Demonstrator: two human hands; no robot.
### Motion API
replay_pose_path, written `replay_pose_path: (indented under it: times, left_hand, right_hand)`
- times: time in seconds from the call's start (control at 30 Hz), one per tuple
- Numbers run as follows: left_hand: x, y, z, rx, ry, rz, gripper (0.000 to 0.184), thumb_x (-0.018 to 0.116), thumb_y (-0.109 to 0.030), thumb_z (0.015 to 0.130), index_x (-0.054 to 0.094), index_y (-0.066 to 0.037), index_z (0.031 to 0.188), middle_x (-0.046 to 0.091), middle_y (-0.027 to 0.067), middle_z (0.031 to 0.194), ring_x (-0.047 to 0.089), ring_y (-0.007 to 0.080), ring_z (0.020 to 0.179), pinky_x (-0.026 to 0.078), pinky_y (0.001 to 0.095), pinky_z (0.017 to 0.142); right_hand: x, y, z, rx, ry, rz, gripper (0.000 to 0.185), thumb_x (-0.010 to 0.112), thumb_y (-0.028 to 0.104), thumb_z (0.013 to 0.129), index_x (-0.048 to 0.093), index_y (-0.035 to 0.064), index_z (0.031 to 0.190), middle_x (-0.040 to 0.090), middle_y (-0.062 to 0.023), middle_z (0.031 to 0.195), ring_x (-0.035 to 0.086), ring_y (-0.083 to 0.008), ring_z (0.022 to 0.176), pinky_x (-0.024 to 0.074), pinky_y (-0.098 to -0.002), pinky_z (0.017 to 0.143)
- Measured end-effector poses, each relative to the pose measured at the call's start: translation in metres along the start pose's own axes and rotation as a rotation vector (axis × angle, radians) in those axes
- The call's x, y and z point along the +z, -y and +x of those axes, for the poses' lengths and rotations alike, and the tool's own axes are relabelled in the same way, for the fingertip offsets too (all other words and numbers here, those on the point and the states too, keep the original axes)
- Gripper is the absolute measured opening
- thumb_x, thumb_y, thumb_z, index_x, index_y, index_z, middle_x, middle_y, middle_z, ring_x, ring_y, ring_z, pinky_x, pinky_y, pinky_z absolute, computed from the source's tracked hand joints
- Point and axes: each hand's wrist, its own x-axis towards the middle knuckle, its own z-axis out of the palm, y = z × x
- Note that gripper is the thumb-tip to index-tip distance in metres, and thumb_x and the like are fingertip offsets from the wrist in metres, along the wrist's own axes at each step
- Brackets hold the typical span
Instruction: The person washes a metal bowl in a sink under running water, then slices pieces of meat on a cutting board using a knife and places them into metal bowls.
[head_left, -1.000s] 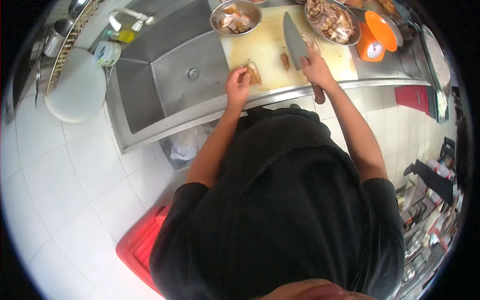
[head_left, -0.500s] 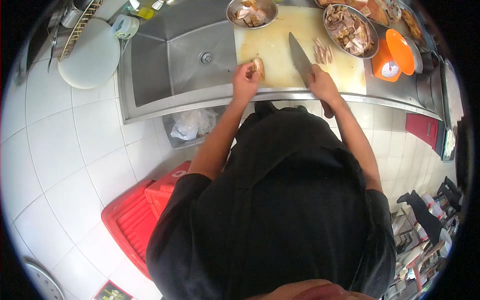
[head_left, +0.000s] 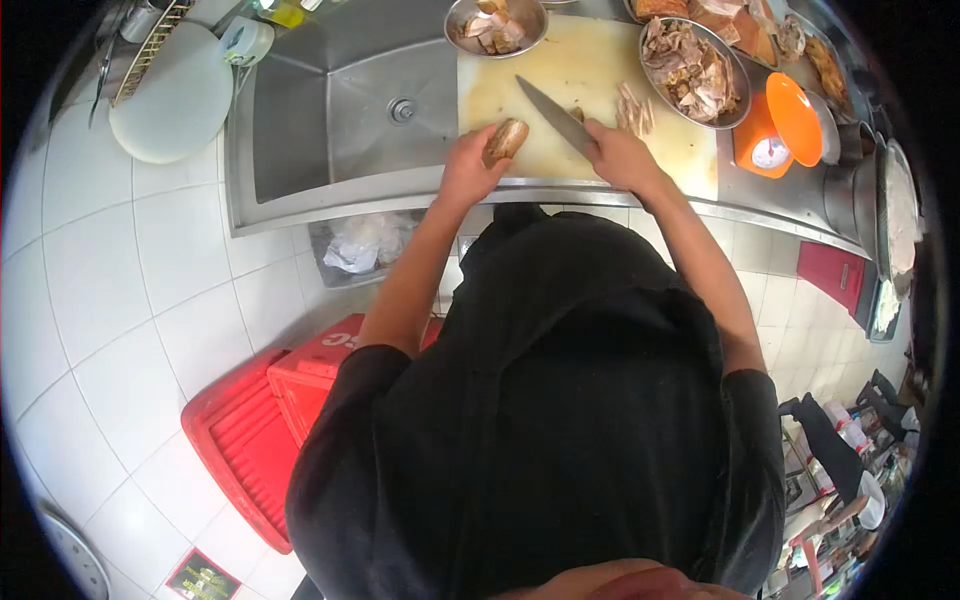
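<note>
My left hand [head_left: 469, 167] is closed on a brown-skinned piece of cooked meat [head_left: 508, 140] at the left edge of the yellowed cutting board [head_left: 540, 170]. In my right hand [head_left: 624, 157] is a large knife [head_left: 550, 108], its blade slanting over the board with the tip toward the far left. A small brown piece [head_left: 577, 114] lies just beyond the blade. Right of the knife are several thin meat strips [head_left: 634, 110]. A steel bowl [head_left: 743, 98] heaped with sliced meat stands on the board's far right, and a second bowl [head_left: 538, 40] with meat pieces at the far left.
A steel sink [head_left: 372, 145] adjoins the board on the left. To the right stands an orange kitchen scale [head_left: 765, 150], with larger meat pieces [head_left: 755, 40] behind it. A round white board [head_left: 170, 105] leans at the far left. Below are red crates [head_left: 238, 450].
The meat in my left hand has been lifted and tilted, its brown side now showing. My right hand has brought the knife leftward, slanting it more. The whole view has shifted slightly.
</note>
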Motion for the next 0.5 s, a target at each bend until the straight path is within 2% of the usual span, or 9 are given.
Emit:
replay_pose_path:
  times: [0.03, 0.13, 0.23, 0.37, 0.5]
  left_hand:
    - [0.001, 0.001, -0.001, 0.017, 0.026, 0.045, 0.061, 0.083, -0.017, 0.082, 0.059, -0.003, 0.137, 0.070, 0.0213, 0.119, 0.069, 0.0386, 0.105, 0.057, 0.0433, 0.091]
    - [0.000, 0.002, 0.003, -0.161, 0.059, -0.157, 0.060, 0.080, -0.013, 0.084, 0.057, -0.003, 0.138, 0.069, 0.0180, 0.119, 0.070, 0.0323, 0.102, 0.057, 0.0405, 0.089]
    - [-0.007, 0.012, 0.010, -0.350, 0.162, -0.428, 0.067, 0.077, -0.009, 0.090, 0.046, -0.006, 0.149, 0.069, 0.0139, 0.120, 0.067, 0.0233, 0.109, 0.056, 0.0372, 0.094]
    - [-0.006, 0.043, 0.017, -0.316, 0.163, -0.429, 0.064, 0.072, -0.004, 0.092, 0.045, -0.006, 0.151, 0.069, 0.0121, 0.120, 0.067, 0.0199, 0.108, 0.055, 0.0349, 0.096]
    - [-0.006, 0.052, 0.036, -0.326, 0.173, -0.461, 0.059, 0.069, -0.002, 0.093, 0.048, -0.006, 0.148, 0.069, 0.0121, 0.121, 0.067, 0.0196, 0.109, 0.054, 0.0340, 0.098]
  right_hand:
    - [0.001, 0.000, 0.003, -0.041, 0.011, -0.025, 0.026, 0.055, 0.019, 0.096, 0.061, 0.0055, 0.118, 0.071, -0.0272, 0.097, 0.068, -0.0471, 0.094, 0.0528, -0.0564, 0.085]
    - [-0.005, 0.010, 0.004, -0.084, 0.135, -0.108, 0.029, 0.056, 0.017, 0.096, 0.061, 0.0064, 0.121, 0.071, -0.0272, 0.099, 0.068, -0.0460, 0.097, 0.0527, -0.0557, 0.086]
    - [-0.005, 0.002, -0.008, -0.089, 0.177, -0.060, 0.031, 0.056, 0.017, 0.095, 0.061, 0.0057, 0.124, 0.070, -0.0282, 0.101, 0.067, -0.0461, 0.101, 0.0514, -0.0556, 0.089]
    - [-0.016, 0.000, -0.029, -0.064, 0.298, 0.000, 0.030, 0.058, 0.017, 0.095, 0.061, 0.0044, 0.123, 0.070, -0.0284, 0.104, 0.066, -0.0472, 0.105, 0.0505, -0.0552, 0.091]
    - [-0.016, -0.002, -0.042, -0.011, 0.252, 0.059, 0.029, 0.058, 0.018, 0.096, 0.061, 0.0027, 0.121, 0.070, -0.0294, 0.106, 0.066, -0.0479, 0.105, 0.0507, -0.0546, 0.092]
